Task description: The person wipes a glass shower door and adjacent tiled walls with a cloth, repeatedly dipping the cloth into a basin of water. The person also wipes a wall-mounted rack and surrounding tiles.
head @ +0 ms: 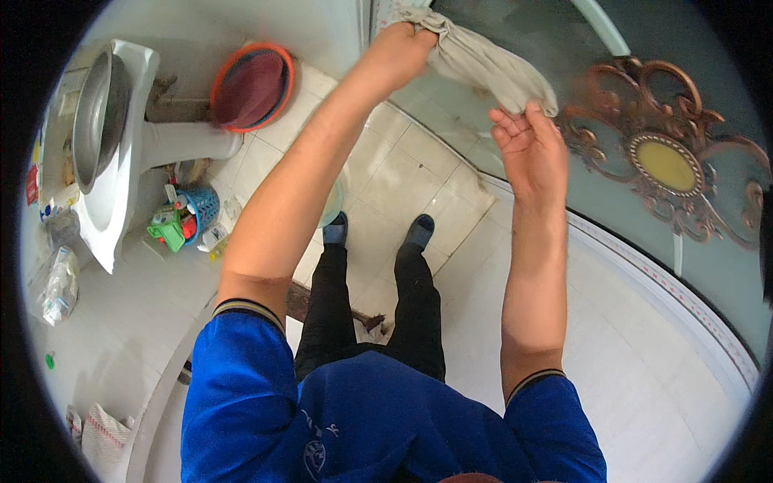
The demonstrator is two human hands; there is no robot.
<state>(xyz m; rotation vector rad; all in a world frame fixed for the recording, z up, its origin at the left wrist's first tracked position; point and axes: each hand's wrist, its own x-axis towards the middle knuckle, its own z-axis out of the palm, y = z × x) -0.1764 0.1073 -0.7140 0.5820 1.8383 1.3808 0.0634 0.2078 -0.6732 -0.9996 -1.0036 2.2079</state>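
Note:
A twisted beige cloth (pixel 489 66) is stretched between my two hands, in front of a dark glass panel (pixel 513 30). My left hand (pixel 401 54) is closed around its bunched end, and a short tail sticks out beyond the fist. At the other end, my right hand (pixel 528 148) has its thumb and fingertips against the cloth's lower edge. Its palm is turned up and several fingers are loosely curled. The forefinger's contact with the fabric is partly hidden.
Copper-coloured scrollwork (pixel 664 157) decorates the glass at right. On the left stand a white pedestal sink (pixel 115 223) with a metal basin (pixel 93 121), an orange-rimmed tub (pixel 288 66) and a blue basket (pixel 205 205) of bottles. A pale green basin (pixel 333 202) sits by my feet on tiles.

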